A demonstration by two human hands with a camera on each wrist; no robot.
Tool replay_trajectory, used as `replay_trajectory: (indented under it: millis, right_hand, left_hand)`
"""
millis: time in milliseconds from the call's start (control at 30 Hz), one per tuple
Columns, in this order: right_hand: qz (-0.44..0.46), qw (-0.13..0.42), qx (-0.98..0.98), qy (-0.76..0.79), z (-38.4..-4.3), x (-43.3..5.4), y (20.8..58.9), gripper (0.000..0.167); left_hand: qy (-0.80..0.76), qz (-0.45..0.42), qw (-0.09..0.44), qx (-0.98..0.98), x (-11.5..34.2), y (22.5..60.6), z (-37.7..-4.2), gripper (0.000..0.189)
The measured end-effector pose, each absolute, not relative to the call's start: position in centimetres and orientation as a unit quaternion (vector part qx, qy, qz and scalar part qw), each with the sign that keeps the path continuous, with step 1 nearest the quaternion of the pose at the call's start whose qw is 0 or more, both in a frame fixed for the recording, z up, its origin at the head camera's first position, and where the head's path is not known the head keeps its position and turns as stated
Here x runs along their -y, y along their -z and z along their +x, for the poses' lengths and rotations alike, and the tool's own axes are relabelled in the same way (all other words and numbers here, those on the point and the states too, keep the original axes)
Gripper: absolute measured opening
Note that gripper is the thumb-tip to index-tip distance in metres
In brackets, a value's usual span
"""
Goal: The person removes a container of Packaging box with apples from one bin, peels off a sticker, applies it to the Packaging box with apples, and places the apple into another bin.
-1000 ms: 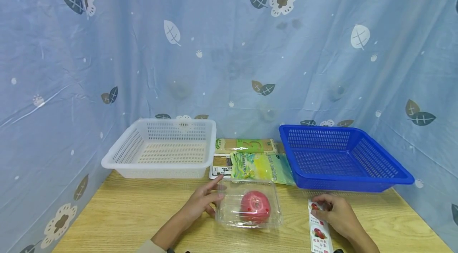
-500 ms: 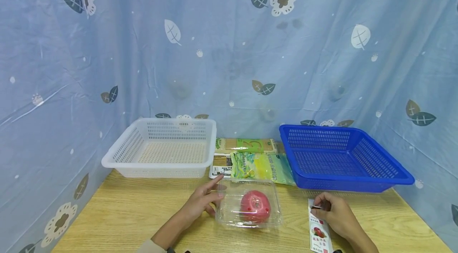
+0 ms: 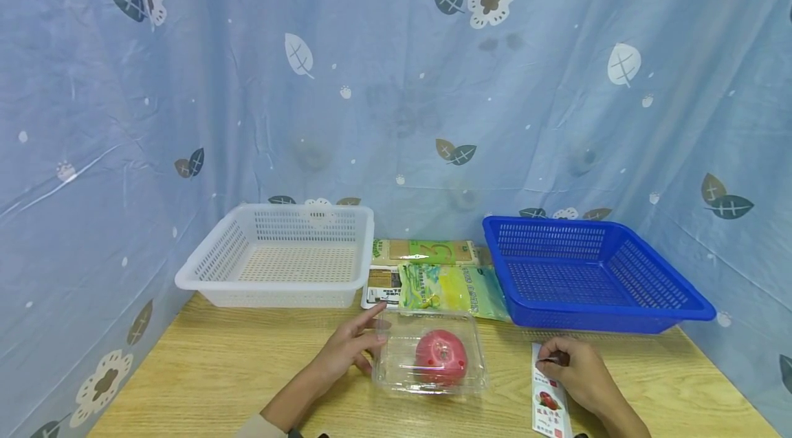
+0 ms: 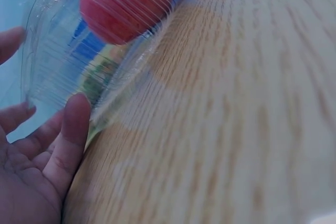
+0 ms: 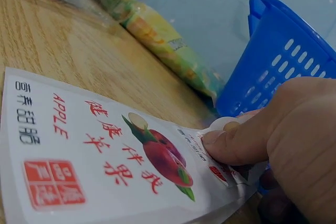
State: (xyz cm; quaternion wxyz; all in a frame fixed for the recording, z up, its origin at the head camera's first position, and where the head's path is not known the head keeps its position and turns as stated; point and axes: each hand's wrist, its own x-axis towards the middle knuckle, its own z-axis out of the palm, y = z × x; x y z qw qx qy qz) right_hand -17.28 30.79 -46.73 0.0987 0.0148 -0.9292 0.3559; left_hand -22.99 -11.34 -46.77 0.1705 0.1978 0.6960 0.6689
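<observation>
A clear plastic clamshell box (image 3: pixel 396 373) stands on the table with a red apple (image 3: pixel 442 359) inside, towards its right half. My left hand (image 3: pixel 346 350) rests at the box's left side, fingers spread and fairly straight, the thumb (image 4: pixel 75 121) low against the wall in the left wrist view. To the right lies a white strip of apple stickers (image 3: pixel 548 414), printed with red apples and red lettering. At its far end my right hand (image 3: pixel 578 370) pinches a sticker between thumb and finger. The right wrist view shows that sticker's edge (image 5: pixel 218 123) bent up; the fingertip behind it is hidden.
Behind the box lie a yellow-green bag (image 3: pixel 458 290), a tan and green package (image 3: pixel 427 252) and a white-and-brown packet (image 3: pixel 382 280). A white basket (image 3: pixel 278 297) stands back left, a blue basket (image 3: pixel 619 318) back right. A blue curtain (image 3: pixel 396 115) hangs behind.
My right fingers have curled in and lifted the sticker's edge at the strip's far end. The strip has shifted slightly left. The left hand and the box have stayed put.
</observation>
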Motion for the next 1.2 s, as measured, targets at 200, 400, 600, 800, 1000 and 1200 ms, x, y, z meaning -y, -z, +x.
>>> replay_trajectory:
  millis: [200,400,600,800,1000,1200]
  right_hand:
    - [0.017,0.111,0.938,-0.329,-17.1,-30.6,46.5,0.021]
    - [0.000,0.092,0.942,-0.322,-16.9,-30.5,46.0,0.018]
    - [-0.005,0.093,0.950,-0.299,-16.6,-30.6,45.5,0.019]
    - [0.010,0.116,0.943,-0.313,-16.5,-30.6,45.6,0.020]
    - [0.020,0.129,0.923,-0.363,-16.3,-30.5,45.6,0.018]
    - [0.015,0.111,0.908,-0.405,-16.4,-30.7,45.4,0.010]
  left_hand:
    - [-0.671,0.197,0.169,-0.694,11.3,46.6,-22.9,0.071]
    - [-0.673,0.195,0.170,-0.693,11.3,46.6,-22.8,0.071]
    - [-0.672,0.197,0.170,-0.693,11.3,46.6,-22.8,0.072]
    - [-0.674,0.197,0.165,-0.692,11.4,46.5,-22.7,0.073]
    - [-0.676,0.201,0.165,-0.690,11.3,46.4,-22.6,0.073]
    - [-0.674,0.201,0.167,-0.691,11.3,46.4,-22.7,0.073]
